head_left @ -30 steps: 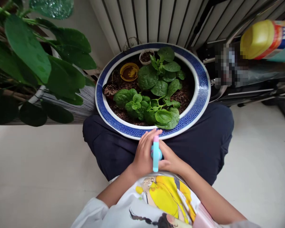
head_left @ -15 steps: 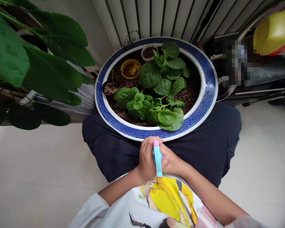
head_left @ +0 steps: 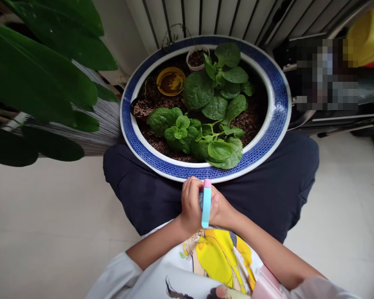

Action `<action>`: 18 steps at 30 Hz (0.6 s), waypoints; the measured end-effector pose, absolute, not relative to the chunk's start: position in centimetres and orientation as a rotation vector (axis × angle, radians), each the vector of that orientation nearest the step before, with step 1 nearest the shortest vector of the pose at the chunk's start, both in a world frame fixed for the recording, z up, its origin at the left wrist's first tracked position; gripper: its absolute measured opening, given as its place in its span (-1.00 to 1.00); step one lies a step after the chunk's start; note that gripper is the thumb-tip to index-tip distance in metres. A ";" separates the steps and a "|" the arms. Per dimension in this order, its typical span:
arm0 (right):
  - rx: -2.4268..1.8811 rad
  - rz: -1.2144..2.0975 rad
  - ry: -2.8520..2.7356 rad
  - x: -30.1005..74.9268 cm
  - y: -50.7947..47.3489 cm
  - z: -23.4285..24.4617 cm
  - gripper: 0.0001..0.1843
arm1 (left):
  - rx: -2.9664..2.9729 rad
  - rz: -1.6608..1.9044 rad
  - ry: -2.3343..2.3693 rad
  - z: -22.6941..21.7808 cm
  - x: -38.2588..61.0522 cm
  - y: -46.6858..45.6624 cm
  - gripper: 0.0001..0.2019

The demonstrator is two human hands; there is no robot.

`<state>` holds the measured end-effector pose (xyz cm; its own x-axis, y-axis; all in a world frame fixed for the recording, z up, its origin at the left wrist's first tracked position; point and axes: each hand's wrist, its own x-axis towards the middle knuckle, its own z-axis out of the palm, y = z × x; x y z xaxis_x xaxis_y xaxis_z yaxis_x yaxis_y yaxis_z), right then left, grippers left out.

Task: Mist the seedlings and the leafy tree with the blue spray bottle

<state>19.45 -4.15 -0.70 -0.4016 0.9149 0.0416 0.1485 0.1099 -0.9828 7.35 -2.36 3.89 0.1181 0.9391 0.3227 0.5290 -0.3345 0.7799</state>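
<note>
Both hands are wrapped around a spray bottle (head_left: pixel 206 207) with a light-blue head and a pink nozzle, held before my lap. My left hand (head_left: pixel 191 203) closes on it from the left side, my right hand (head_left: pixel 220 207) from the right. The bottle's body is mostly hidden by the fingers. A faint streak of mist seems to leave the nozzle toward the planter. Just beyond the hands stands a large round planter (head_left: pixel 266 153) with a blue-patterned white rim. Leafy green plants (head_left: pixel 220 150) grow in its dark soil, with wet spots on some leaves.
Inside the planter sit a yellow dish (head_left: pixel 171 81), a small white pot (head_left: pixel 197 59) and a dark pot (head_left: pixel 142 107). Broad leaves (head_left: pixel 43 79) hang at the left. A radiator (head_left: pixel 226 18) stands behind; a yellow container (head_left: pixel 369 35) and metal frame are at the right.
The view has shifted slightly closer to the planter. The bottle's head has tilted a little, its nozzle moving right and up, and a faint mist shows at it. Both hands keep their hold.
</note>
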 end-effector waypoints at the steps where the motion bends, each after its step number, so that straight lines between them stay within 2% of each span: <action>1: -1.050 1.355 -1.675 19.5 -4.1 -0.7 -0.44 | 1.906 1.141 1.383 3.9 7.3 -2.4 -0.76; 4: -1.031 1.355 -1.675 19.7 -4.0 -0.7 -0.48 | 1.878 1.156 1.311 4.0 7.2 -2.2 -0.67; 9: -0.977 1.335 -1.725 19.8 -4.0 -0.9 -0.40 | 1.901 1.042 1.385 4.0 6.9 -1.9 -0.86; 12: -0.980 1.344 -1.733 19.8 -4.0 -0.8 -0.36 | 1.883 1.056 1.389 3.9 6.9 -1.9 -0.86; 16: -0.986 1.394 -1.705 19.8 -3.9 -0.6 -0.39 | 1.828 1.114 1.313 3.8 7.0 -2.0 -0.71; 18: -0.987 1.393 -1.708 19.9 -3.9 -0.7 -0.42 | 1.896 1.065 1.315 3.8 7.0 -1.9 -0.81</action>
